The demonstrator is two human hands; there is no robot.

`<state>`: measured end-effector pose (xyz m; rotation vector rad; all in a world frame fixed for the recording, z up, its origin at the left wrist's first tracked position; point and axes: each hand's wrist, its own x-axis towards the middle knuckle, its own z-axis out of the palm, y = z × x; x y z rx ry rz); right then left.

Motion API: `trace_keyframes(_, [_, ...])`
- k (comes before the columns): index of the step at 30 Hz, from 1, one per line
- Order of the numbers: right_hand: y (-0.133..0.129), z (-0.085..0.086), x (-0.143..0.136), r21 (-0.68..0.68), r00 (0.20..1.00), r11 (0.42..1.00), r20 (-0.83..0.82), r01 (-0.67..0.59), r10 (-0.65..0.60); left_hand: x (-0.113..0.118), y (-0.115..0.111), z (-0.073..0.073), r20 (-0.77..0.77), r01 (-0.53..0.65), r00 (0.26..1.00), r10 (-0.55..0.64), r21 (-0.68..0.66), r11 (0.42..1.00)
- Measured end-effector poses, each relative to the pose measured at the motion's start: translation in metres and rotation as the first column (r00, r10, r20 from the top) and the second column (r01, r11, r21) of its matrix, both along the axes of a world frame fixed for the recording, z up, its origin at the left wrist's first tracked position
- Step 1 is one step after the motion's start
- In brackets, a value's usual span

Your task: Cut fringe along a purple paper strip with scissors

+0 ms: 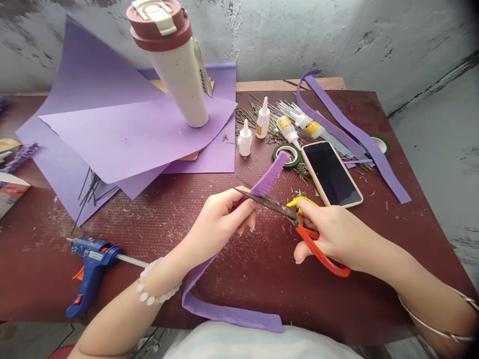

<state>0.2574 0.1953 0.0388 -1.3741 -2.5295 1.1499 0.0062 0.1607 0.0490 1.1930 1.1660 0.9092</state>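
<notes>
My left hand (224,217) pinches a long purple paper strip (239,315) between thumb and fingers. The strip's upper end, cut into a fine fringe, points up past the fingertips, while its tail bends down to the table's front edge. In my right hand (337,234) are scissors (279,205) with one yellow and one red handle. Their blades stand slightly apart across the strip, close to my left fingertips. Just beyond the fringed end lies a roll of green tape (277,154).
A blue glue gun (92,269) lies at left. Behind it a tall tumbler (179,75) stands on purple paper sheets (123,134). Small glue bottles (245,139), a phone (332,172), wire stems and more purple strips (352,124) cover the back right. A wall (299,40) borders the table.
</notes>
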Motion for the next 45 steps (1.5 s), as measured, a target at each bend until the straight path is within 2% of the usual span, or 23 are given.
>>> trace_keyframes(11, [0.001, 0.0, 0.006, -0.03, 1.0, 1.0, -0.028, -0.007, 0.006, -0.002, 0.0, 0.003, 0.013, 0.012, 1.0, -0.011, -0.028, 1.0])
trace_keyframes(16, [0.002, 0.007, 0.006, -0.159, 1.0, 0.987, -0.018, -0.008, 0.005, -0.002, 0.0, 0.003, 0.041, 0.021, 0.999, -0.019, -0.052, 0.998])
trace_keyframes(22, [0.004, 0.02, 0.004, -0.389, 0.995, 0.921, -0.103, -0.026, -0.015, -0.003, -0.003, 0.005, 0.12, 0.04, 0.992, -0.034, -0.044, 0.998])
trace_keyframes(28, [0.01, 0.018, 0.008, -0.557, 0.978, 0.825, -0.206, -0.096, -0.025, -0.004, -0.005, 0.008, 0.163, 0.06, 0.985, -0.05, -0.059, 0.996])
trace_keyframes(34, [0.012, 0.023, 0.006, -0.539, 0.995, 0.84, -0.096, -0.06, 0.01, -0.003, -0.003, 0.007, 0.133, 0.008, 0.991, 0.003, -0.076, 0.997])
trace_keyframes(38, [0.009, 0.028, 0.002, -0.503, 1.0, 0.864, 0.018, -0.007, 0.018, -0.002, -0.002, 0.006, 0.109, -0.054, 0.992, 0.058, -0.035, 0.998])
trace_keyframes(40, [0.008, 0.027, 0.0, -0.44, 0.998, 0.898, 0.069, 0.022, 0.01, -0.002, -0.002, 0.006, 0.085, -0.085, 0.993, 0.085, -0.004, 0.996])
trace_keyframes(45, [0.006, 0.022, -0.002, -0.185, 0.993, 0.983, 0.117, 0.018, 0.004, -0.001, -0.003, 0.005, 0.025, -0.111, 0.994, 0.11, 0.021, 0.994])
